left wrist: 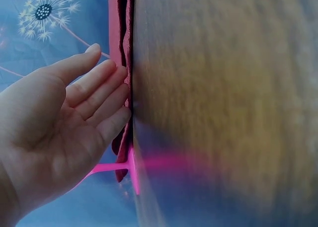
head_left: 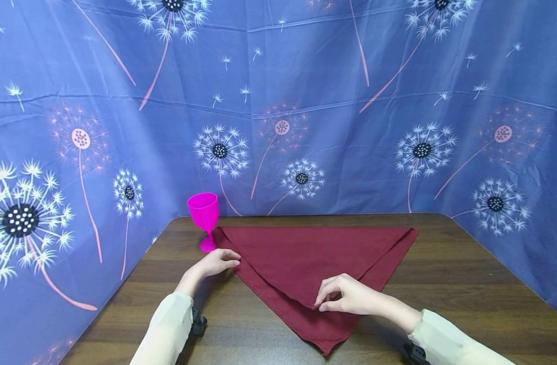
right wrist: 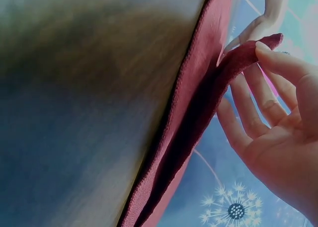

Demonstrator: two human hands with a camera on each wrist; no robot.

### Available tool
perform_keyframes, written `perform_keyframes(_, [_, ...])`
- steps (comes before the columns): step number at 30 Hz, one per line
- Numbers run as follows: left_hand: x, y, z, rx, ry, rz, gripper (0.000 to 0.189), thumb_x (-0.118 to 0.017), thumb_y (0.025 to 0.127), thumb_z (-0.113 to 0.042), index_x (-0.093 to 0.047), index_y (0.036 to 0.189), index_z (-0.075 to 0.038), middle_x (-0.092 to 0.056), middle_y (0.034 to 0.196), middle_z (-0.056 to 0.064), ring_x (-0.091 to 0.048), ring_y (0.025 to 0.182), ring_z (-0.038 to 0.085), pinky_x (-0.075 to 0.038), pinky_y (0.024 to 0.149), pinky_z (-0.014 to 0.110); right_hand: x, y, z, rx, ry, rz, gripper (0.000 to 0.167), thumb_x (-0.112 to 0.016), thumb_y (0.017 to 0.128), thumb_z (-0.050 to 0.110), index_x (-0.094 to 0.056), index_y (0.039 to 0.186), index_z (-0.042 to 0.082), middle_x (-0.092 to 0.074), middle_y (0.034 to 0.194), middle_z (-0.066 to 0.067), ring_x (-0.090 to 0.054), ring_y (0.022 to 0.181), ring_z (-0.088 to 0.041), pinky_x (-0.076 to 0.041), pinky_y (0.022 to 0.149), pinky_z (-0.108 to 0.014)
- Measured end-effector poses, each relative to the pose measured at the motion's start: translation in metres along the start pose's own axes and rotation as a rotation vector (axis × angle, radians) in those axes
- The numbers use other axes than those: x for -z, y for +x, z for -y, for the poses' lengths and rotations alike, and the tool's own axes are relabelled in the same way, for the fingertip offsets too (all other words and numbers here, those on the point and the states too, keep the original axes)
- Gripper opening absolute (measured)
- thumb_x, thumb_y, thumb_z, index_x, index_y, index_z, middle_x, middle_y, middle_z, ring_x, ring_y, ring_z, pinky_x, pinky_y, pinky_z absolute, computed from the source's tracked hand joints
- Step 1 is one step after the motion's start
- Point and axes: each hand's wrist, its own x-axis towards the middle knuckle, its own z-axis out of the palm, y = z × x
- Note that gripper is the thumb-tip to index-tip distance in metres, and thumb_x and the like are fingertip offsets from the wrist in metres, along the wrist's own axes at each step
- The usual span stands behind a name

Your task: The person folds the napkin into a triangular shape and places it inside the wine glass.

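A dark red cloth napkin (head_left: 306,253) lies on the table, folded into a triangle whose lower point faces me. My right hand (head_left: 347,295) pinches the corner of its upper layer between thumb and fingers; the right wrist view shows that corner lifted off the layer below. At the napkin's left edge rests my left hand (head_left: 216,262), its fingers (left wrist: 112,95) fairly straight and touching the cloth. Just beyond the left hand a bright pink goblet (head_left: 204,215) stands upright beside the napkin's far left corner; in the left wrist view the hand partly hides it.
The brown wooden table (head_left: 465,284) reaches back to a blue curtain (head_left: 347,152) printed with dandelions, which also hangs along both sides. Dark wrist cameras sit under the left sleeve (head_left: 166,324) and the right sleeve (head_left: 447,334).
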Motion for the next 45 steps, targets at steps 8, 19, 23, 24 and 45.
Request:
perform_keyframes(8, [-0.001,0.001,0.0,-0.001,-0.016,-0.01,0.026,-0.061,0.089,-0.018,-0.065,0.107,0.0,-0.068,0.106,0.015,-0.061,0.103,0.03,-0.047,0.087,0.04,-0.004,-0.004,0.006,0.02,0.028,0.032,0.009,-0.067,0.083,0.008,-0.072,0.089,0.014,-0.068,0.083,0.005,-0.058,0.076,0.007,-0.052,0.061,-0.022])
perform_keyframes(19, [0.0,0.003,0.0,-0.039,0.004,-0.03,0.025,-0.061,0.089,-0.015,-0.065,0.107,0.002,-0.068,0.103,0.016,-0.063,0.096,0.029,-0.049,0.082,0.037,-0.007,-0.011,0.01,0.048,0.053,0.041,0.01,-0.068,0.082,0.006,-0.071,0.088,0.013,-0.068,0.083,0.002,-0.059,0.076,0.005,-0.052,0.061,-0.02])
perform_keyframes(23, [-0.001,0.003,0.001,-0.051,0.007,-0.056,0.023,-0.061,0.089,-0.014,-0.066,0.105,0.001,-0.069,0.102,0.015,-0.064,0.096,0.028,-0.049,0.083,0.038,-0.008,-0.015,0.01,0.05,0.058,0.049,0.011,-0.068,0.081,0.006,-0.071,0.088,0.013,-0.067,0.083,0.001,-0.059,0.076,0.004,-0.052,0.062,-0.019])
perform_keyframes(24, [-0.001,0.002,0.001,-0.055,0.007,-0.064,0.022,-0.06,0.089,-0.014,-0.066,0.105,0.001,-0.069,0.102,0.015,-0.064,0.096,0.028,-0.049,0.083,0.038,-0.009,-0.015,0.01,0.051,0.059,0.052,0.011,-0.068,0.081,0.006,-0.071,0.088,0.013,-0.067,0.083,0.001,-0.059,0.075,0.003,-0.051,0.061,-0.018])
perform_keyframes(45, [-0.002,0.005,0.003,-0.078,0.013,-0.087,0.02,-0.062,0.088,-0.013,-0.066,0.103,0.001,-0.07,0.095,0.013,-0.065,0.091,0.027,-0.048,0.083,0.039,-0.014,-0.024,0.016,0.058,0.065,0.116,0.01,-0.068,0.081,0.007,-0.072,0.089,0.013,-0.067,0.083,0.001,-0.059,0.078,0.003,-0.052,0.064,-0.018])
